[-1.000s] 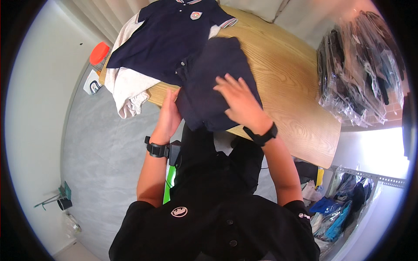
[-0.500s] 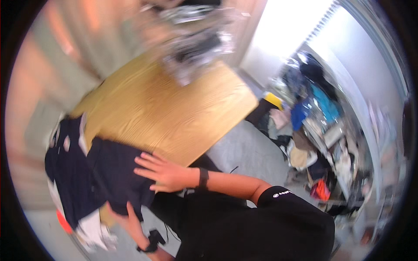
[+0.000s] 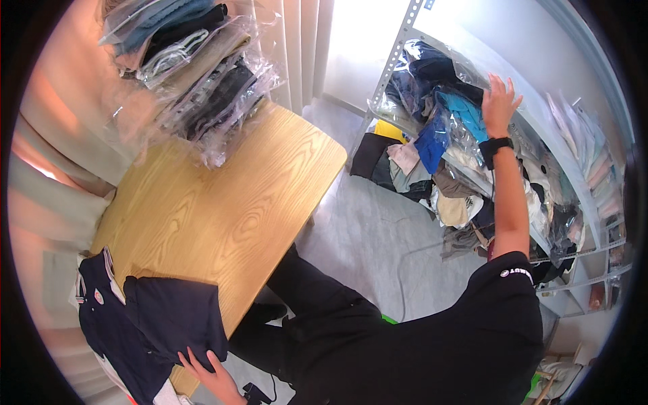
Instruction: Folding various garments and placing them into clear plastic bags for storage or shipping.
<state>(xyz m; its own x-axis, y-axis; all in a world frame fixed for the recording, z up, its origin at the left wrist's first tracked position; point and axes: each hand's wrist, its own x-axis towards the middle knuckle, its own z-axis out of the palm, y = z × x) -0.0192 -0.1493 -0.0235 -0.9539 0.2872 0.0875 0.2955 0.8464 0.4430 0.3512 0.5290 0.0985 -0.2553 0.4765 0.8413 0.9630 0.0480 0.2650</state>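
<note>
My right hand (image 3: 499, 104) is raised at the shelf on the right, fingers apart, beside bagged clothes, among them a bright turquoise piece (image 3: 459, 111); whether it touches them is unclear. At the lower left, my left hand (image 3: 209, 371) rests with spread fingers at the edge of the dark navy shorts (image 3: 172, 314). These lie at the near end of the wooden table (image 3: 250, 182), overlapping a navy polo shirt (image 3: 108, 324) with a striped collar and a badge. A pale garment (image 3: 165, 395) shows beneath the polo.
A tall stack of plastic-bagged clothes (image 3: 189, 74) occupies the table's far end. Metal shelving (image 3: 587, 209) crammed with folded and bagged garments curves along the right. Curtains (image 3: 54, 169) hang behind the table. Grey floor (image 3: 385, 243) lies between table and shelving.
My view has swung to the right toward the shelving. My right hand has left the shorts and moved up to the shelf, while my left hand has stayed at the shorts.
</note>
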